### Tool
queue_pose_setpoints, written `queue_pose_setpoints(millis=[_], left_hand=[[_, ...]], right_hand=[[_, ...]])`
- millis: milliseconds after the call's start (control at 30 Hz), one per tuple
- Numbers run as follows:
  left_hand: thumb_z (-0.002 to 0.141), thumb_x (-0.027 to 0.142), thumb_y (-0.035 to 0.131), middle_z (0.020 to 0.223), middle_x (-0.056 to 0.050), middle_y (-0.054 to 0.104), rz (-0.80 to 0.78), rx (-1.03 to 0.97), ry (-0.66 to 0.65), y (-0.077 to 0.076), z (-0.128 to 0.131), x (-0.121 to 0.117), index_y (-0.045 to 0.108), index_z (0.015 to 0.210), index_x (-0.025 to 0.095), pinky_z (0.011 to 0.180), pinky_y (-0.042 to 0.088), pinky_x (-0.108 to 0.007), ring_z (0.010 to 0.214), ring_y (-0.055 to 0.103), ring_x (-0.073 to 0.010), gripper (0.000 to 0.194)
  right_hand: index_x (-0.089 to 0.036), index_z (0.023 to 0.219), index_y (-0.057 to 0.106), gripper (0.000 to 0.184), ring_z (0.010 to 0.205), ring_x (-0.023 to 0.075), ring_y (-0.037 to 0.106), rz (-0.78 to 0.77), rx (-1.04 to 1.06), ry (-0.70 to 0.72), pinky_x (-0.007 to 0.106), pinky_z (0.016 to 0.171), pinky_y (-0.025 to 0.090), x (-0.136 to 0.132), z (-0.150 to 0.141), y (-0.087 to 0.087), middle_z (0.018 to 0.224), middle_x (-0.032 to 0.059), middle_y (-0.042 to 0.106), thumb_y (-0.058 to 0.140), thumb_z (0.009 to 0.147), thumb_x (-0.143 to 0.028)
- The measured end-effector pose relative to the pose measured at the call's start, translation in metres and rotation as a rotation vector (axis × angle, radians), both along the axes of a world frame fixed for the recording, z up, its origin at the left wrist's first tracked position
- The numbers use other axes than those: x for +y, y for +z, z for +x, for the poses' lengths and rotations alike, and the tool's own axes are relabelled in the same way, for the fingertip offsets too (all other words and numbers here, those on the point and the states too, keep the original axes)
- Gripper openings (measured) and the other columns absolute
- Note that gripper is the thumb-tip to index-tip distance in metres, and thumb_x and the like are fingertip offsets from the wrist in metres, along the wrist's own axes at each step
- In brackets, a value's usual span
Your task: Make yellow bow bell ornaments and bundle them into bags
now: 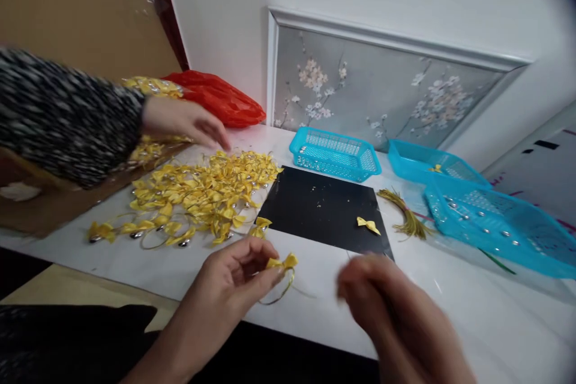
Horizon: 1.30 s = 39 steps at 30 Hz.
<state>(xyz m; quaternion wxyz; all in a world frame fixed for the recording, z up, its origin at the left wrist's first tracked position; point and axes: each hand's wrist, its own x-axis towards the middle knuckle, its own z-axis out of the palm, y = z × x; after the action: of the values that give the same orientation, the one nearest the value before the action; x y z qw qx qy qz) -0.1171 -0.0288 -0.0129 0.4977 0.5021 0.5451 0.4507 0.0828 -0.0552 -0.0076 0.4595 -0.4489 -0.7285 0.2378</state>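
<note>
My left hand [234, 279] pinches a small yellow ribbon bow [282, 263] with a thin gold loop hanging under it, just above the white table's front edge. My right hand [387, 306] hovers to its right, blurred by motion, its fingers curled; I cannot make out anything in them. Beyond lies a black mat [324, 207] with one loose yellow bow [368, 225] on it. A big heap of yellow bows with silver bells [202, 192] lies left of the mat.
Another person's hand [186, 122], in a black-and-white sleeve, reaches over the heap from the left. Three blue plastic baskets [335, 156] [427, 163] [499, 222] stand at the back and right. A bundle of gold cords [405, 216] and a red plastic bag [216, 99] lie nearby.
</note>
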Motion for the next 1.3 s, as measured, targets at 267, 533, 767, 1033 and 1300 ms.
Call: queue_pose_setpoints(millis=[267,533,767,1033,1300], left_hand=[[0.084,0.030,0.066,0.080,0.003,0.067,-0.017,0.003,-0.138,0.002,0.003,-0.004,0.065,0.088,0.025,0.070,0.054,-0.023,0.079,0.066,-0.0158,0.007],[0.087,0.031,0.064,0.090,0.004,0.072,0.064,0.140,-0.216,0.002,-0.001,-0.009,0.066,0.098,0.031,0.072,0.055,-0.020,0.082,0.068,-0.0149,0.012],[0.085,0.026,0.063,0.077,0.004,0.071,0.250,0.339,-0.141,0.010,0.005,-0.011,0.071,0.080,0.027,0.063,0.051,-0.017,0.070,0.066,-0.0124,0.010],[0.082,0.023,0.063,0.072,0.005,0.072,0.228,0.356,-0.154,0.009,0.008,-0.007,0.071,0.076,0.027,0.060,0.050,-0.018,0.065,0.065,-0.0122,0.011],[0.084,0.031,0.065,0.077,0.002,0.073,-0.051,0.158,-0.310,0.012,-0.001,0.000,0.073,0.082,0.026,0.068,0.053,-0.022,0.074,0.067,-0.0150,0.010]], right_hand=[[-0.021,0.086,0.061,0.007,0.069,0.0113,0.057,-0.287,-0.174,0.217,0.022,0.063,0.042,0.034,-0.019,0.002,0.082,-0.0010,0.063,0.058,0.092,-0.019],[-0.020,0.077,0.059,0.018,0.061,0.0103,0.045,-0.420,-0.067,0.230,0.022,0.056,0.035,0.029,-0.012,-0.001,0.067,-0.0042,0.054,0.052,0.093,-0.023],[-0.019,0.076,0.058,0.019,0.060,0.0098,0.042,-0.502,0.001,0.241,0.022,0.056,0.034,0.030,-0.011,0.000,0.065,-0.0048,0.051,0.051,0.092,-0.026],[-0.019,0.077,0.058,0.018,0.059,0.0088,0.042,-0.579,0.044,0.268,0.021,0.054,0.033,0.033,-0.007,0.002,0.063,-0.0056,0.050,0.054,0.092,-0.028],[-0.018,0.077,0.060,0.019,0.057,0.0083,0.042,-0.598,0.027,0.296,0.020,0.052,0.033,0.035,-0.006,0.001,0.063,-0.0050,0.051,0.054,0.092,-0.028]])
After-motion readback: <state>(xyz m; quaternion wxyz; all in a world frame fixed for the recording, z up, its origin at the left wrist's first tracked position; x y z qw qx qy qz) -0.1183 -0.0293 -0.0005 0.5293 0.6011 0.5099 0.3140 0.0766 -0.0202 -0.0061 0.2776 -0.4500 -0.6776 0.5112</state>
